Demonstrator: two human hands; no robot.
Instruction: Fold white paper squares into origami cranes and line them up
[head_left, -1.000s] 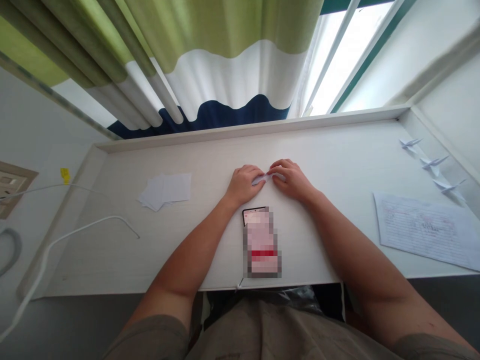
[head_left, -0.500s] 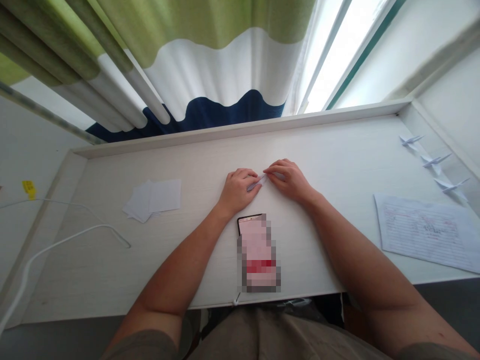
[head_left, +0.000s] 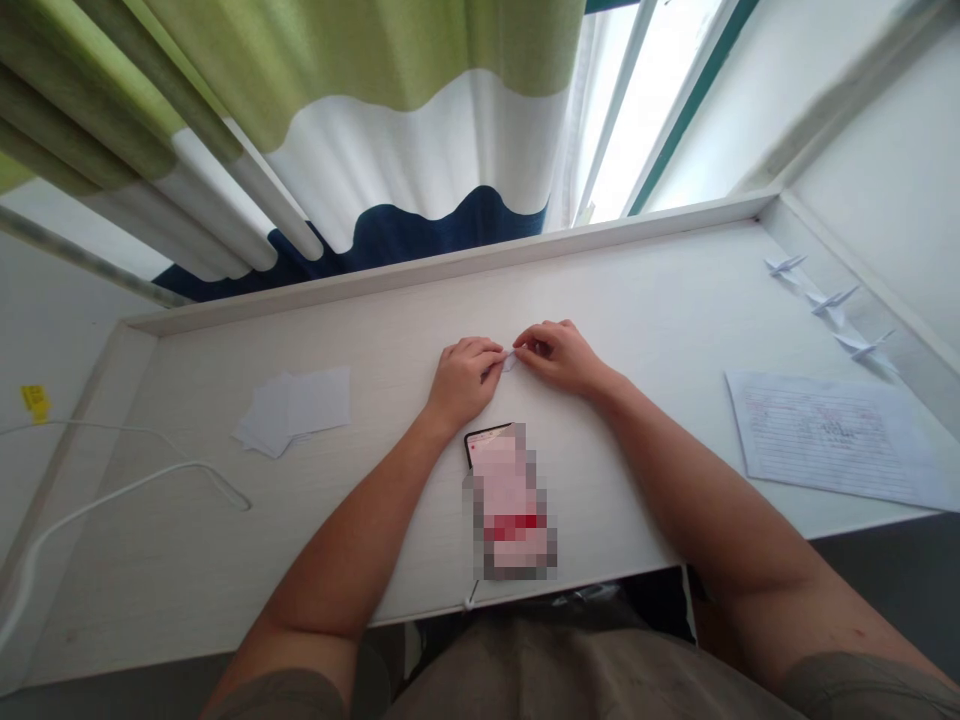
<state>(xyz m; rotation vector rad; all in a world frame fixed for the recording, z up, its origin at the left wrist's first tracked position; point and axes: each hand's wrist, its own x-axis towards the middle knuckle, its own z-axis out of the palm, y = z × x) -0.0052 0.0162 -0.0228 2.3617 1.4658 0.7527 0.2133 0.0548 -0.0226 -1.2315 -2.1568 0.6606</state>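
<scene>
My left hand (head_left: 461, 382) and my right hand (head_left: 562, 358) were close together, and the fingertips of both pinched a small folded paper (head_left: 510, 363) between them, above the white desk (head_left: 637, 290). At six o'clock from it lay a smartphone (head_left: 510, 490). Near nine o'clock were loose white sheets (head_left: 319, 400). Toward three o'clock stood three origami figures (head_left: 832, 303), and just below these, a written lined page (head_left: 832, 440).

Paper sheets (head_left: 319, 400) left of hands (head_left: 465, 380); phone (head_left: 506, 485) between forearms (head_left: 375, 500); page (head_left: 829, 435) right
</scene>
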